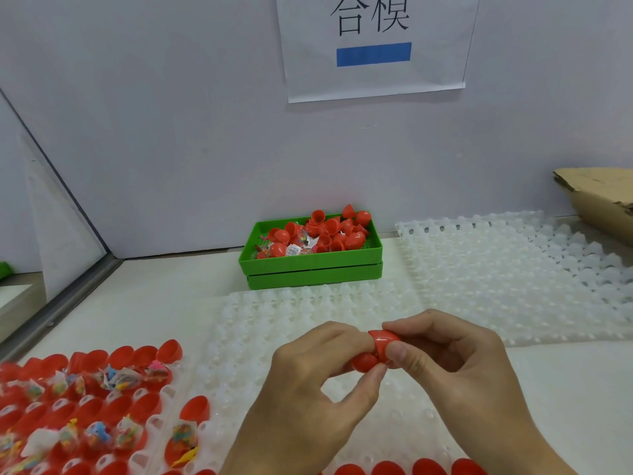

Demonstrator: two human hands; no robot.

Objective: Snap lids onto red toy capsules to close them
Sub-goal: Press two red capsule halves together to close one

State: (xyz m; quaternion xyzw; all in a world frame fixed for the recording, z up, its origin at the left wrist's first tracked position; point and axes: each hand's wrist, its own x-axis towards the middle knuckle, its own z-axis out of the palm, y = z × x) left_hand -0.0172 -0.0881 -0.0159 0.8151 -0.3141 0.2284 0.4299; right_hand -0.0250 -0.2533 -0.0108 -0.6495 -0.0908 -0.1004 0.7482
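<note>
We see left hand [318, 368] grip pinching red capsule [366, 361] body, right hand [442, 354] grip pinching its lid [383, 341], held above white moulded tray [308, 310] on desk [565, 389]. Lower left: open capsules [113, 389] with wrapped toys in tray. Behind: green bin [308, 265] with loose red halves. Far right: cardboard box [599, 197]. Wall sign [373, 46] reads 合模 above blue bar.

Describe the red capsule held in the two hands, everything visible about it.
The red capsule is glossy, smooth plastic in two rounded halves, held in the air above the white dimpled tray. The left hand pinches the lower half, the right hand pinches the upper lid half. The lid sits tilted, with a seam showing between the halves, so it looks not fully snapped. Its contents are hidden.
</note>
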